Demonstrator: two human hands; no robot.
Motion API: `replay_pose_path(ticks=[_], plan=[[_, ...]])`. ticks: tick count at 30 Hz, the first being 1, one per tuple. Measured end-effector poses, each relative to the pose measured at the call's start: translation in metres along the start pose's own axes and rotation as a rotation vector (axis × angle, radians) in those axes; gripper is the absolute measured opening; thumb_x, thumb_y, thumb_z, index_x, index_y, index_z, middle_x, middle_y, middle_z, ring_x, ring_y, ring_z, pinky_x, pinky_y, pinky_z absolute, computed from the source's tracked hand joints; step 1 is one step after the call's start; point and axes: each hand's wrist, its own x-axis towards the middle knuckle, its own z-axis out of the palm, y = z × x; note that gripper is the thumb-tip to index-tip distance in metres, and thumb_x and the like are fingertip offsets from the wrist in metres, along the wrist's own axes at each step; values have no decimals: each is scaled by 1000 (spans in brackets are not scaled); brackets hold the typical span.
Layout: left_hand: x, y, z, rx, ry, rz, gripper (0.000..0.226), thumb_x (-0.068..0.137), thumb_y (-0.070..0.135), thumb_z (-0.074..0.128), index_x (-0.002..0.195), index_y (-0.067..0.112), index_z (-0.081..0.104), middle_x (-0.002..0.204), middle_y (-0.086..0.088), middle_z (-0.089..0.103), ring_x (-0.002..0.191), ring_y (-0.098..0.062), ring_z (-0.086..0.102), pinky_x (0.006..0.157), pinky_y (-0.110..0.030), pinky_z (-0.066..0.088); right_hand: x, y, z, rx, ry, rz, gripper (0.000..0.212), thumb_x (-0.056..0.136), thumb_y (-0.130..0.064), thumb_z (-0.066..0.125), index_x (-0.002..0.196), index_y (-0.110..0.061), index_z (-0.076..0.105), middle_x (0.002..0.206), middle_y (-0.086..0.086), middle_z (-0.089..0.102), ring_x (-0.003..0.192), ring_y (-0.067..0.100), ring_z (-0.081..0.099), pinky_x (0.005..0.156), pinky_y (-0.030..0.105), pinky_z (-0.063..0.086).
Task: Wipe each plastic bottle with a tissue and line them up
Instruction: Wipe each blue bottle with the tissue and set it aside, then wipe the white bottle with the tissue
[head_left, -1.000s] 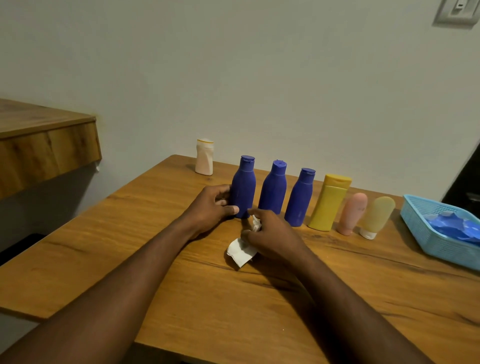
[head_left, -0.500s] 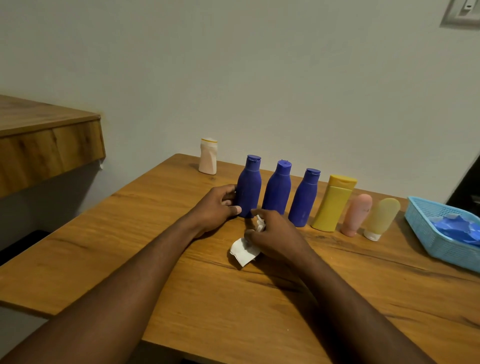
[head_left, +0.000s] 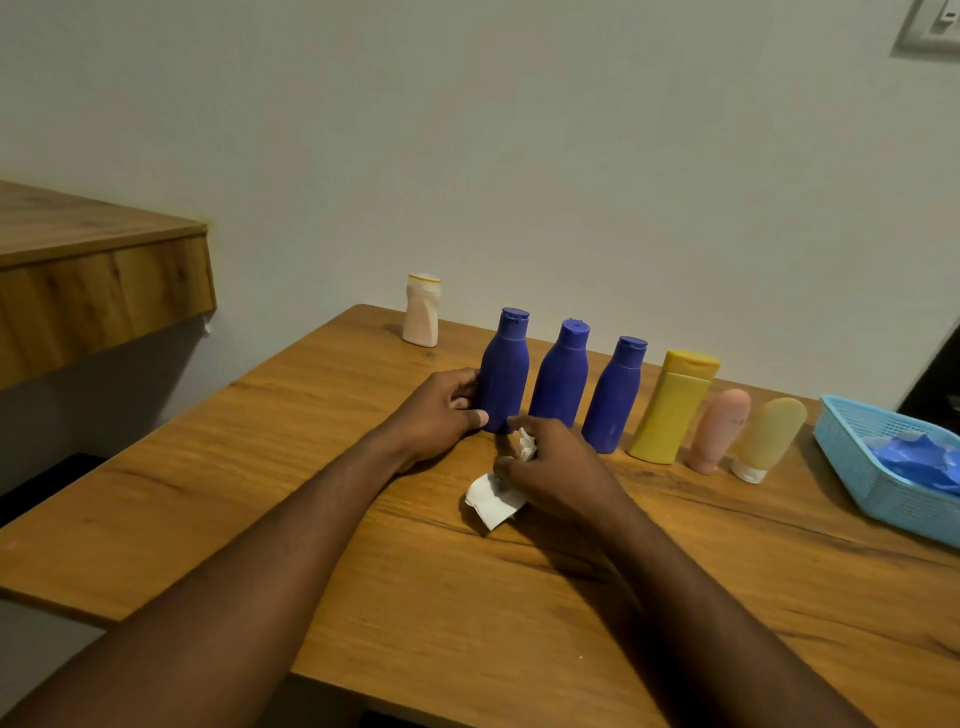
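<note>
The left hand (head_left: 441, 415) has its fingers (head_left: 462, 378) and thumb curled round the foot of the left blue bottle (head_left: 504, 374), which stands upright at the left end of the row. The grip looks meant to steady it or nudge it into line.

The right hand (head_left: 563, 467) rests on the counter (head_left: 467, 623) just on the near side of the row. Its fingers are closed on a crumpled tissue (head_left: 493, 501), one end poking up by the forefinger and the other trailing flat on the wood. I judge it is kept ready for the next wipe.

Right of the held bottle stand two more blue bottles (head_left: 563, 374), a yellow bottle (head_left: 670, 410), a pink tube (head_left: 719, 431) and a pale tube (head_left: 769, 436) on its white cap. They sit close together in one line.

A white bottle (head_left: 423, 312) stands apart at the far left corner. It is probably the one left to wipe and add to the row.

The counter is wood-grained and set against a plain pale wall (head_left: 571, 156). A blue basket (head_left: 852, 452) sits at the far right with something blue inside. A wooden shelf (head_left: 104, 291) juts out at the left, and a switch plate (head_left: 930, 26) shows at the top right.
</note>
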Motion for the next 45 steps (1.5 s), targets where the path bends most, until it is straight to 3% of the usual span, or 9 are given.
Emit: replay_pose_path(ticks=[4,9,13,18,29,34,39,43,45], plan=[[1,1,2,32,20,0,54,99,2,63,148,19,50,142,1,61,102,8,58,79,-11,48,0,0,0,9,0,2,72,86,-39,69,150,-24,40,137,4,58,113,17,59,89,39,57],[2,2,5,66,36,3,55,100,4,63,151,17,48,147,-3,59,122,-6,55,87,-12,46,1,0,0,7,-4,8,72,87,-39,68,151,-24,39,138,4,57,114,17,59,87,37,57],[3,1,7,77,51,-8,56,100,6,63,152,17,47,149,-4,58,134,-17,56,101,-26,49,2,-2,-1,9,-19,18,74,87,-38,69,152,-24,36,140,5,55,116,18,58,89,37,57],[4,0,9,89,61,-8,56,100,6,63,152,18,47,149,-4,57,134,-17,56,93,-19,47,2,-3,-1,-7,-28,25,75,87,-38,68,152,-23,35,141,6,54,118,19,57,91,38,56],[4,-1,9,120,66,-5,50,103,3,56,151,18,49,146,-3,60,133,-16,57,108,-33,49,2,-2,1,-9,-14,17,73,88,-37,68,152,-21,36,139,6,56,115,18,58,89,36,56],[3,0,10,117,68,-12,49,104,3,54,150,16,49,145,-3,60,123,-7,55,98,-23,47,1,-1,1,-17,-1,15,71,89,-38,67,151,-22,36,137,5,57,114,17,58,87,34,56],[4,0,10,87,70,-27,55,104,2,53,155,18,43,148,-4,57,131,-12,56,89,-15,47,1,-2,2,-22,-2,19,72,88,-38,68,151,-23,36,138,5,57,114,17,58,88,34,56],[6,-2,7,28,96,-79,63,105,2,50,162,20,32,155,-7,52,137,-19,54,105,-30,50,0,-2,3,-14,5,15,72,89,-36,67,152,-22,36,138,5,57,116,18,58,89,35,56],[7,-2,7,14,105,-89,64,105,3,51,163,20,30,155,-7,52,137,-19,55,105,-31,51,0,-2,3,2,23,9,69,89,-36,67,150,-22,39,136,4,58,115,17,58,88,34,56]])
